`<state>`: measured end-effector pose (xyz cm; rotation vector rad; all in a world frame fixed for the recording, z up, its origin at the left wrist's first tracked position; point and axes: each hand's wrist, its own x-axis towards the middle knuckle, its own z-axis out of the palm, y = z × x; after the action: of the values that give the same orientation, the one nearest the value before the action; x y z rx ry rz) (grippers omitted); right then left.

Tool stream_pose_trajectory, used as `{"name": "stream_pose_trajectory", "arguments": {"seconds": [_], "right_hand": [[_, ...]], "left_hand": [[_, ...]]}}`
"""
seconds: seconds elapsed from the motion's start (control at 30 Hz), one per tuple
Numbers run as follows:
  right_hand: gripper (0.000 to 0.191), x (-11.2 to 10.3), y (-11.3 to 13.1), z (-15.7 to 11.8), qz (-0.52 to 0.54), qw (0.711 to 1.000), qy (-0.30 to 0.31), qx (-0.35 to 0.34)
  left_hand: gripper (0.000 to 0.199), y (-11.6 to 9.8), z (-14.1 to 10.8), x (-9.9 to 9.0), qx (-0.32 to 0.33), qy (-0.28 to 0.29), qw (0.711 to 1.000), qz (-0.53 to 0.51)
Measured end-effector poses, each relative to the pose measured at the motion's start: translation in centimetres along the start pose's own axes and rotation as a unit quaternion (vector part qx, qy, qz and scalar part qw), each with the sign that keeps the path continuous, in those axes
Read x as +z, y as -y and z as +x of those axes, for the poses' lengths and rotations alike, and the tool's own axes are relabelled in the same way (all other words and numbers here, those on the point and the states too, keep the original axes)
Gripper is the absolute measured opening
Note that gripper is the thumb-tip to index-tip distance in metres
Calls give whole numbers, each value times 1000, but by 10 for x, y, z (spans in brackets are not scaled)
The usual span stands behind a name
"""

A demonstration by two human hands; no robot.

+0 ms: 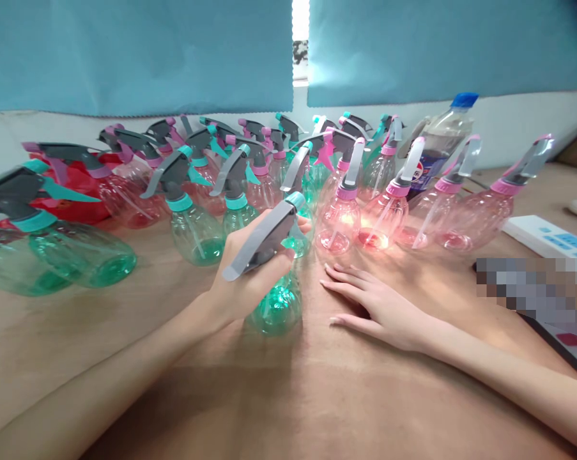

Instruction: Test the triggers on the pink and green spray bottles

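My left hand (250,275) is closed around the neck of a green spray bottle (275,306) with a grey trigger head and a turquoise nozzle. The bottle's base is at the tabletop; whether it touches I cannot tell. Flat on the wood lies my right hand (374,303), fingers spread, holding nothing. Just beyond its fingertips stands a pink spray bottle (337,223), with another pink spray bottle (383,220) to its right. Green spray bottles, one of them a near one (197,233), stand behind and left of my left hand.
Several more pink and green spray bottles crowd the back of the wooden table (317,409). A large drink bottle with a blue cap (464,100) stands at back right. On the right lie a white box (547,235) and a dark-edged, blurred-out object (551,319). Red plastic (72,207) lies back left.
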<state>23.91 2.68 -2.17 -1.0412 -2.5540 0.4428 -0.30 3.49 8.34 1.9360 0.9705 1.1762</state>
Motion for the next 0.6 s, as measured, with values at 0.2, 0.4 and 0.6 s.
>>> {"name": "stream_pose_trajectory", "arguments": {"seconds": [0.2,0.4,0.6], "right_hand": [[62,0,1,0,4,1000,2,5],[62,0,2,0,6,1000,0,6],[61,0,1,0,7,1000,-5,1]], "left_hand": [[22,-1,0,1,4,1,1000,-4],[23,-1,0,0,16,-1,1000,17],[22,0,0,-2,26,-5,999,45]]}}
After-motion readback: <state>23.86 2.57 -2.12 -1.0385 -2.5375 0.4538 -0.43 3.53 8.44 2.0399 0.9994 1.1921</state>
